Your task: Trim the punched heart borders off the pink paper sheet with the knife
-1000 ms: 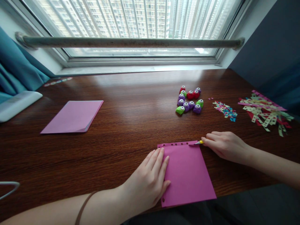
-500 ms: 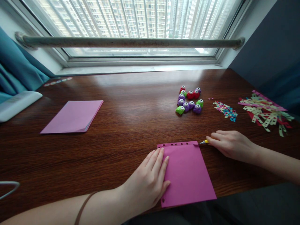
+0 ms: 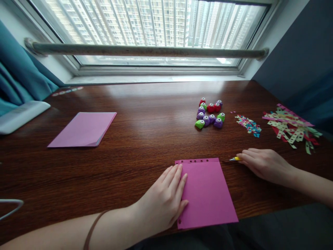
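A magenta sheet of paper (image 3: 208, 194) lies at the table's front edge, with small star-shaped holes along its top strip and one at its lower left corner. Flat on its left side rests my left hand (image 3: 168, 196), fingers stretched out and pressing the paper. My right hand (image 3: 262, 161) is closed around a craft knife (image 3: 235, 158); only its yellow front part and thin metal tip show. That tip points left, a little apart from the sheet's upper right corner.
Several red, green and purple craft punches (image 3: 210, 114) stand behind the sheet. Right of them lie a heap of tiny punched-out paper bits (image 3: 249, 125) and a pile of punched paper strips (image 3: 292, 126). A stack of pink paper (image 3: 83, 130) lies left on the wooden table (image 3: 145, 139).
My right hand has drawn the craft knife rightward, away from the paper's upper right corner. My left hand stays on the sheet. The whole view has shifted slightly.
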A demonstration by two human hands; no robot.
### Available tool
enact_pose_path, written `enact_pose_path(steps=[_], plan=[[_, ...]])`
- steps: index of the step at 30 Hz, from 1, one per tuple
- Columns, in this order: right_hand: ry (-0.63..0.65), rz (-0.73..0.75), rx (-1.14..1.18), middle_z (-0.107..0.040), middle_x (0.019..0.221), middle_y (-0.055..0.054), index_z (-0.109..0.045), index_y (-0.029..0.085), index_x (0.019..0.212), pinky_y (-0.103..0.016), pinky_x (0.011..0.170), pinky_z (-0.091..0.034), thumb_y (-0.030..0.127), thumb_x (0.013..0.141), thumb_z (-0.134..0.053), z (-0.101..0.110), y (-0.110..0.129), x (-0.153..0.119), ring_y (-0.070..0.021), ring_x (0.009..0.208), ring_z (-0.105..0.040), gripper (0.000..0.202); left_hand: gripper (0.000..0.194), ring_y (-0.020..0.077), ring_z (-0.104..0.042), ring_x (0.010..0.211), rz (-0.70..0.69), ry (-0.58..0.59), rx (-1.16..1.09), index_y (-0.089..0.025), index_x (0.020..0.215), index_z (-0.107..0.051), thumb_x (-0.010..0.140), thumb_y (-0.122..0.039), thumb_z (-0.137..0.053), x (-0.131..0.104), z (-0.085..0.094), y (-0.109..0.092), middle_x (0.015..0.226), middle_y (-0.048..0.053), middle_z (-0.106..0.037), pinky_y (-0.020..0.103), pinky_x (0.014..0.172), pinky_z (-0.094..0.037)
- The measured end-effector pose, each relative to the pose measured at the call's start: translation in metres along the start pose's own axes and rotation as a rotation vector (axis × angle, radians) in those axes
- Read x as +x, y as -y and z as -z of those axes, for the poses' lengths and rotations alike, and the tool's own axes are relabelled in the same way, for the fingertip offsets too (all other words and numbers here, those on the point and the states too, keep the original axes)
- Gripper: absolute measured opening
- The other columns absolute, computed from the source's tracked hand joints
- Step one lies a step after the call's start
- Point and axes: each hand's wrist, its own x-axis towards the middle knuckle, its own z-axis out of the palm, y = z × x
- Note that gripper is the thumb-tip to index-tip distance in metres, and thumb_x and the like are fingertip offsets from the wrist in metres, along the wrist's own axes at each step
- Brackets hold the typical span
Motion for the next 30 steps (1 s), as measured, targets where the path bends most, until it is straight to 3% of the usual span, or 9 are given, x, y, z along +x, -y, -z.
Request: enact_pose_path(steps=[5,8,13,17,23,30], plan=[[-0.036,-0.332,0.271,-0.063,0.085,-0.003,-0.05,0.018,0.099,-0.026,0.065,-0.044,0.029,0.091,-0.039,0.002,0.022,0.011,-0.0139,0.072,-0.061,0.017,0.045,0.0341,-0.033,0.126,-0.009,0.064,-0.132,-0.004,0.125,-0.044,0.091,-0.033,-0.037,-0.001,0.001,0.01,0.132,0.022,-0.042,0.048,0.104,-0.031],[0.028,-0.495,0.414,-0.062,0.082,0.0,-0.047,0.022,0.1,-0.027,0.062,-0.043,0.037,0.091,-0.038,0.006,0.045,0.033,-0.0142,0.068,-0.06,0.02,0.044,0.0322,-0.023,0.131,-0.016,0.105,-0.194,-0.006,0.124,-0.045,0.092,-0.033,-0.034,0.001,0.003,0.015,0.137,0.02,-0.036,0.052,0.107,-0.023],[0.031,-0.446,0.273,-0.059,0.088,-0.004,-0.047,0.019,0.101,-0.032,0.066,-0.043,0.049,0.085,-0.045,0.001,0.086,0.072,-0.0208,0.078,-0.058,0.034,0.042,0.0327,-0.017,0.133,-0.01,0.041,-0.177,-0.005,0.121,-0.047,0.092,-0.034,-0.035,0.001,0.002,0.011,0.139,0.02,-0.032,0.054,0.108,-0.018],[0.011,-0.415,0.105,-0.055,0.094,-0.01,-0.045,0.014,0.109,-0.036,0.073,-0.042,0.052,0.084,-0.043,-0.007,0.106,0.086,-0.025,0.086,-0.052,0.046,0.043,0.031,-0.022,0.131,-0.114,0.027,-0.181,-0.006,0.129,-0.038,0.093,-0.027,-0.034,-0.005,0.002,0.004,0.139,0.018,-0.034,0.048,0.108,-0.024],[0.028,-0.403,-0.046,-0.052,0.09,-0.012,-0.047,0.011,0.112,-0.038,0.073,-0.039,0.052,0.086,-0.036,-0.014,0.114,0.086,-0.0265,0.083,-0.047,0.05,0.044,0.0297,-0.032,0.127,-0.17,0.004,-0.153,-0.006,0.129,-0.04,0.093,-0.031,-0.035,-0.011,-0.001,-0.004,0.134,0.017,-0.041,0.043,0.106,-0.03],[0.006,-0.429,0.029,-0.052,0.091,-0.011,-0.047,0.012,0.11,-0.037,0.074,-0.038,0.051,0.087,-0.036,-0.011,0.121,0.083,-0.0255,0.085,-0.046,0.047,0.044,0.0317,-0.032,0.127,-0.22,-0.056,-0.045,0.0,0.125,-0.044,0.092,-0.028,-0.039,-0.013,-0.005,-0.009,0.13,0.02,-0.045,0.042,0.108,-0.028]])
